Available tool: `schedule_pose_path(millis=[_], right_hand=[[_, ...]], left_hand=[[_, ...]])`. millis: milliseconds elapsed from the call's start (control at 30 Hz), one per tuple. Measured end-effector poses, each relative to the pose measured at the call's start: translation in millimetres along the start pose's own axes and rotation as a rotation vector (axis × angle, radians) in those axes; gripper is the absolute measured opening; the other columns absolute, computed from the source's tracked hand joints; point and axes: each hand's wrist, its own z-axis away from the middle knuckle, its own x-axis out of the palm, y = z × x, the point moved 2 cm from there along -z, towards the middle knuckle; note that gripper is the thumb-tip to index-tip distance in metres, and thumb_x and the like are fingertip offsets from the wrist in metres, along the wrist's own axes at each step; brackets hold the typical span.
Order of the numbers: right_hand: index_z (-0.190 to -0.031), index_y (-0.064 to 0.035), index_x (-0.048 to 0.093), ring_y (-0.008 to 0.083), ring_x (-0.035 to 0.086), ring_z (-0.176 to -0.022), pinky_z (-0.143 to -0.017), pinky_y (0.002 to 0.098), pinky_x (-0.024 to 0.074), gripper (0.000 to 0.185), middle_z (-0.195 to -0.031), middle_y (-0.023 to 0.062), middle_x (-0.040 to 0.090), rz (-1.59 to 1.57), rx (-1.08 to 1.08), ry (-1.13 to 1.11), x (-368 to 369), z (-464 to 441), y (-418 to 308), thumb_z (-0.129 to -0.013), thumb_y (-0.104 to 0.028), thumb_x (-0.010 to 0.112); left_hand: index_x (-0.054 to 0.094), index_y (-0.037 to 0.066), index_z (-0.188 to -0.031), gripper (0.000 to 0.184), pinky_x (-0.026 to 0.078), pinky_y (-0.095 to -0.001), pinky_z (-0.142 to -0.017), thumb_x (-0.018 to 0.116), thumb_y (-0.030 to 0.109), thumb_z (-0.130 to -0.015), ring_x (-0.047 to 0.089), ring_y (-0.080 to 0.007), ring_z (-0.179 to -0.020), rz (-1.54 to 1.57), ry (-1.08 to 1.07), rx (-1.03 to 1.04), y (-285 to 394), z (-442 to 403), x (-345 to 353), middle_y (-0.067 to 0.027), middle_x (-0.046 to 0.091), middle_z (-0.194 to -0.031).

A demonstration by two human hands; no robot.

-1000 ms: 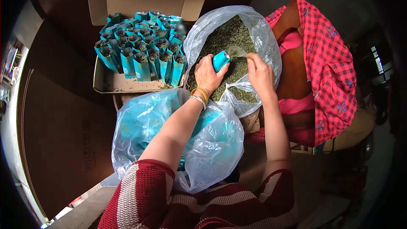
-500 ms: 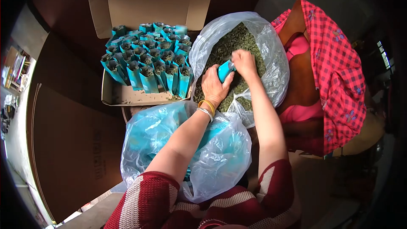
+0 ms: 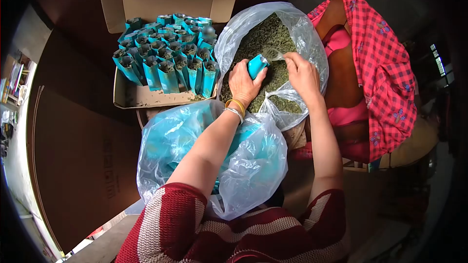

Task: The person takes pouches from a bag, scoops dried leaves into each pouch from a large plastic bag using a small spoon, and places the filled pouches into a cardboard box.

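My left hand (image 3: pixel 246 84) is wrapped round a small teal packet (image 3: pixel 257 66), tilted with its silvery open mouth up and to the right. In my right hand (image 3: pixel 303 74), thumb and fingers pinch a small clear spoon (image 3: pixel 274 54), its bowl close to the packet's mouth. Both hands are over a large clear plastic bag (image 3: pixel 317 39) of dried green leaves (image 3: pixel 263 34). At the left, a cardboard box (image 3: pixel 146 99) holds several upright teal packets (image 3: pixel 168 77) with leaves showing at their open tops.
Nearest my body lies a clear plastic bag (image 3: pixel 253 180) with flat teal packets inside. At the right, a red checked cloth (image 3: pixel 380 68) drapes over a brown wooden chair (image 3: pixel 341 80). A large brown cardboard panel (image 3: pixel 83 156) stands at the left.
My right hand has moved right and down, away from the packet's mouth, and the clear spoon now shows. My left hand still holds the packet. The whole view has shifted slightly.
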Motion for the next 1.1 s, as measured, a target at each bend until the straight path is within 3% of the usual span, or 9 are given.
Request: schedule_pose_path(millis=[100, 233, 333, 467, 600, 767, 900, 1000, 1100], right_hand=[[-0.093, -0.0056, 0.066, 0.0399, 0.066, -0.081, -0.069, 0.0464, 0.0522, 0.018, -0.084, 0.0197, 0.068, 0.145, -0.19, 0.004, -5.6, 7.9, -23.6, -0.092, -0.022, 0.058], [-0.092, -0.0061, 0.067, 0.0394, 0.066, -0.083, -0.071, 0.0472, 0.0516, 0.021, -0.085, 0.0188, 0.068, 0.383, 0.034, -0.127, 4.4, -7.0, -12.9, -0.092, -0.024, 0.056], [-0.089, -0.0043, 0.067, 0.0389, 0.066, -0.081, -0.07, 0.046, 0.0519, 0.024, -0.082, 0.0193, 0.068, 0.144, 0.101, -0.326, 45.7, -24.9, 11.8, -0.092, -0.024, 0.055], [-0.089, -0.0035, 0.068, 0.0384, 0.067, -0.082, -0.069, 0.0431, 0.0523, 0.023, -0.084, 0.0205, 0.068, -0.175, 0.216, -0.115, 103.7, -49.5, 39.7, -0.092, -0.021, 0.055], [-0.095, -0.0048, 0.068, 0.0391, 0.066, -0.083, -0.07, 0.0417, 0.0524, 0.019, -0.086, 0.0206, 0.068, -0.386, 0.366, -0.096, 78.6, -52.1, 39.8, -0.092, -0.018, 0.055], [-0.099, -0.0064, 0.068, 0.0394, 0.066, -0.082, -0.07, 0.042, 0.0524, 0.017, -0.085, 0.0203, 0.068, -0.305, 0.14, -0.038, 37.3, -29.0, 45.0, -0.092, -0.017, 0.057], [-0.1, -0.0061, 0.067, 0.0402, 0.066, -0.082, -0.071, 0.0442, 0.0526, 0.017, -0.086, 0.0209, 0.068, -0.143, 0.05, -0.071, -1.1, -7.0, 2.1, -0.092, -0.018, 0.058], [-0.097, -0.0063, 0.066, 0.0422, 0.065, -0.084, -0.072, 0.0484, 0.0516, 0.018, -0.088, 0.0206, 0.068, 0.157, -0.081, -0.041, -7.5, -0.2, -17.9, -0.092, -0.02, 0.057], [-0.096, -0.0068, 0.067, 0.0432, 0.064, -0.084, -0.073, 0.0506, 0.0508, 0.02, -0.088, 0.0201, 0.068, 0.227, 0.04, -0.112, -0.5, -6.5, -12.8, -0.092, -0.023, 0.056]], left_hand=[[0.054, 0.003, -0.112, 0.059, 0.047, -0.0466, -0.081, 0.071, 0.048, -0.077, 0.059, -0.0378, -0.092, -0.01, 0.01, 0.019, 0.1, 0.8, -0.9, -0.0175, 0.062, -0.1], [0.054, 0.003, -0.112, 0.06, 0.047, -0.0467, -0.081, 0.071, 0.048, -0.077, 0.059, -0.0379, -0.092, 0.019, -0.009, 0.001, -2.0, 0.6, 0.2, -0.0175, 0.061, -0.101], [0.054, 0.003, -0.113, 0.059, 0.047, -0.0467, -0.081, 0.071, 0.048, -0.078, 0.059, -0.0381, -0.093, 0.03, 0.022, 0.013, -5.5, 2.8, 2.4, -0.0176, 0.061, -0.101], [0.053, 0.003, -0.114, 0.059, 0.047, -0.0468, -0.081, 0.07, 0.047, -0.078, 0.059, -0.0382, -0.093, 0.013, 0.018, 0.027, -4.8, -0.5, 4.4, -0.0177, 0.061, -0.101], [0.052, 0.003, -0.116, 0.06, 0.046, -0.0468, -0.082, 0.069, 0.047, -0.079, 0.059, -0.0383, -0.093, 0.007, -0.01, 0.013, -6.3, 3.7, -0.2, -0.018, 0.061, -0.102], [0.051, 0.004, -0.12, 0.06, 0.047, -0.047, -0.082, 0.068, 0.047, -0.081, 0.059, -0.0396, -0.095, 0.047, -0.007, 0.004, -4.7, 0.9, 1.9, -0.0199, 0.061, -0.105], [0.05, 0.004, -0.122, 0.062, 0.047, -0.0468, -0.083, 0.068, 0.047, -0.081, 0.059, -0.0395, -0.095, 0.042, -0.003, 0.002, -2.3, 0.8, -1.4, -0.02, 0.061, -0.107], [0.05, 0.004, -0.123, 0.063, 0.047, -0.0466, -0.083, 0.068, 0.047, -0.081, 0.059, -0.0396, -0.095, 0.042, -0.015, 0.001, -0.3, 0.2, -3.1, -0.0201, 0.061, -0.107], [0.049, 0.004, -0.123, 0.064, 0.047, -0.0468, -0.083, 0.068, 0.048, -0.08, 0.059, -0.0392, -0.095, 0.032, -0.015, 0.004, -2.0, 0.7, -2.0, -0.0199, 0.061, -0.106]])
